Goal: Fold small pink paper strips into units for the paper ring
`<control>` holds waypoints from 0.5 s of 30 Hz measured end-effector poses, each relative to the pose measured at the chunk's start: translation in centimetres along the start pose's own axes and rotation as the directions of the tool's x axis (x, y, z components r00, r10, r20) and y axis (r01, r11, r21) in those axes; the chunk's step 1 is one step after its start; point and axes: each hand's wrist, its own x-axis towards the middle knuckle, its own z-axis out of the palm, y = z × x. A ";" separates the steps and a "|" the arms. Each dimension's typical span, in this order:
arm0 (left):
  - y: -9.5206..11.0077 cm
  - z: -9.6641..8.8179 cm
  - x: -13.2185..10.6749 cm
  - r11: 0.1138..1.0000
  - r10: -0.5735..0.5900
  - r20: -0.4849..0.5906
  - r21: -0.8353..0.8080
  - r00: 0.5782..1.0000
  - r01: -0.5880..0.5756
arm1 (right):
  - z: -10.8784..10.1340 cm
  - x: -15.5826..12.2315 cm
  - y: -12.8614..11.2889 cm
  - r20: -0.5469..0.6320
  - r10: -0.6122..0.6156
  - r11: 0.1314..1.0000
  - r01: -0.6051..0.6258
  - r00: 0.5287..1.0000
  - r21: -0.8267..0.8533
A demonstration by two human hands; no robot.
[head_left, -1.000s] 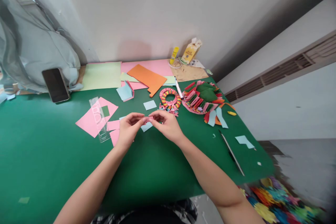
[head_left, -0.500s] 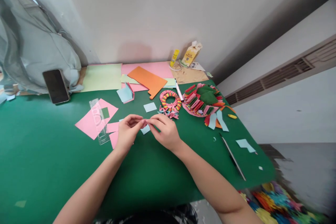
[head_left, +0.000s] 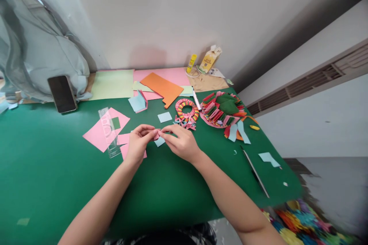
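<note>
My left hand (head_left: pixel 138 143) and my right hand (head_left: pixel 181 142) meet over the green mat (head_left: pixel 57 172), fingertips pinched together on a small pink paper piece (head_left: pixel 156 134). Most of that piece is hidden by the fingers. A light blue paper square (head_left: pixel 160 142) lies on the mat just under the fingertips. Pink paper squares (head_left: pixel 125 144) lie beside my left hand. A pile of small folded paper units (head_left: pixel 185 121) sits just beyond my right hand, in front of a ring of folded coloured paper (head_left: pixel 186 107).
A pink sheet (head_left: pixel 99 132) with a clear ruler (head_left: pixel 108 132) lies at the left, a phone (head_left: pixel 62 93) leans on a grey bag. Orange sheet (head_left: pixel 161 86), glue stick (head_left: pixel 191 63), a fan of folded papers (head_left: pixel 222 109) and a thin dark tool (head_left: pixel 254 171) lie to the right.
Both hands have sunk slightly toward the mat and stayed pinched on the pink piece, the fingers shifting a little. Nothing else on the table moved.
</note>
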 end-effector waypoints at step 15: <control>-0.2 0.0 -0.1 0.987 0.095 0.019 0.131 0.995 -0.097 | 0.2 0.4 -0.1 0.172 0.514 0.679 -0.521 0.840 0.517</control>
